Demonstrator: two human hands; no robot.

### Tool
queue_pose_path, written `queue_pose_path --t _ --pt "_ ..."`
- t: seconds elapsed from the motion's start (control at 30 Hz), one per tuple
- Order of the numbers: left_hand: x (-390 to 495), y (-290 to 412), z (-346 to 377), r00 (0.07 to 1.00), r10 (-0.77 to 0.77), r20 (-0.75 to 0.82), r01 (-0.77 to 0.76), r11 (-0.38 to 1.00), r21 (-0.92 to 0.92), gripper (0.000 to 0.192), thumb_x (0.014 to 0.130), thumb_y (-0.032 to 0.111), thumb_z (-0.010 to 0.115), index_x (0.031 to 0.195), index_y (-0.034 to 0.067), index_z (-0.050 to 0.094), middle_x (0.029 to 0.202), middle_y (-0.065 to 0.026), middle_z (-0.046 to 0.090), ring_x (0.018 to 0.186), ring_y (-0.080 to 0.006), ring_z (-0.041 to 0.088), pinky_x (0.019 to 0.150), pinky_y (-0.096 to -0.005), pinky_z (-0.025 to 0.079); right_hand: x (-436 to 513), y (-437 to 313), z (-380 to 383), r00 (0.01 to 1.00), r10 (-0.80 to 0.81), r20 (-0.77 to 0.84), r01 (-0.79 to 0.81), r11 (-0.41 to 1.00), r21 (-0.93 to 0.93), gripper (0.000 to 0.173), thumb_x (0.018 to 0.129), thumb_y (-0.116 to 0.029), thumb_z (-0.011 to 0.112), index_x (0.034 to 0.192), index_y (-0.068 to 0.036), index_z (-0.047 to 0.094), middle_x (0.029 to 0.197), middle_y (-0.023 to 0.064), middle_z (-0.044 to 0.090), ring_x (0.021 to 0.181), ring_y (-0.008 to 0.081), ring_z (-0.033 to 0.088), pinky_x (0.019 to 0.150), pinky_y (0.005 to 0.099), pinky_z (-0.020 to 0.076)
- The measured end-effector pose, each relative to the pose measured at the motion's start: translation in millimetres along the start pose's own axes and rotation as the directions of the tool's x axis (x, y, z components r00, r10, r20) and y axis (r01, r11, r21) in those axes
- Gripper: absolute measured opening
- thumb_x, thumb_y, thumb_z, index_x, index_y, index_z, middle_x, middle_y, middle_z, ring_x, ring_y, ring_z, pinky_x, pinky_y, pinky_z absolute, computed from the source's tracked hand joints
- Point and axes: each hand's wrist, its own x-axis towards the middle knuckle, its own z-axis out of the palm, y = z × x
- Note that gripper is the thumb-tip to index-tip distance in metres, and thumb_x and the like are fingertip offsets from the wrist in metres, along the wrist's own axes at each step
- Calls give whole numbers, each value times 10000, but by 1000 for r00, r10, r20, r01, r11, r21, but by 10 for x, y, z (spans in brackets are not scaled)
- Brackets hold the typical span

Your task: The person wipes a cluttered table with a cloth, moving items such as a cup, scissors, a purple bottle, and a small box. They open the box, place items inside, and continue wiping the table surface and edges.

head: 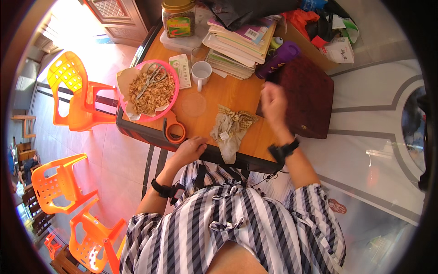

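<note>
My left hand (190, 149) rests on the table's front edge, just below a roll of tape with an orange core (175, 132); its fingers are loosely curled and nothing shows in them. Above the table's right side is my right hand (273, 101), slightly blurred, beside a dark red box (309, 99). Its fingers are bent, and whether they hold something small cannot be told. Between the hands lies a crumpled checked cloth (230, 132). To the left, a pink basin (177, 80) lined with paper holds dried brown pieces, with metal scissors (150, 81) on top.
A white mug (201, 73), a glass (198, 54) and a small printed box (180, 71) stand behind the basin. Farther back are a lidded jar (178, 20), stacked books (236, 48) and a purple bottle (279, 59). Orange plastic chairs (58, 183) stand at left.
</note>
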Motion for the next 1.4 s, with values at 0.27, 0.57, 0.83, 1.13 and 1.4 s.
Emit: queue_pose_path --t 0.27,0.57,0.83,1.13,1.4 --pt "118 -12 654 962 -258 86 196 877 439 522 821 275 710 1227 -17 560 1436 -243 426 1372 -401 386 1003 -561 433 -1639 -150 950 786 181 591 76 920 -383 738 873 -337 696 1517 -143 395 1663 163 36 1497 478 61 1174 625 146" --pt "-9 20 536 967 -190 172 104 905 412 491 801 233 715 1194 -25 575 1523 -250 312 1439 -390 293 991 -599 429 -762 391 1233 815 164 556 181 839 -513 623 958 -373 545 1530 -186 381 1651 168 139 1492 477 101 1160 643 172" --pt "-27 67 567 986 -125 111 72 917 392 457 791 166 714 1192 -17 594 1529 -250 315 1435 -405 303 1009 -577 435 -365 350 1378 766 307 564 50 847 -529 587 1007 -475 449 1547 -265 355 1675 88 84 1511 440 59 1149 694 105" --pt "-84 -60 470 990 -134 -34 137 984 114 297 855 187 669 1106 40 612 1259 -217 575 1196 -395 547 925 -495 490 -1870 420 478 763 35 646 286 878 -385 640 968 -482 584 1535 -253 391 1669 29 142 1514 384 120 1182 619 133" --pt "-644 -413 51 526 -571 -631 540 797 -271 393 935 350 677 1075 8 542 948 -178 615 847 -321 636 733 -424 502 -1691 374 47 679 201 706 121 918 -378 506 966 -386 607 1404 -138 561 1616 105 288 1489 388 203 1170 586 193"
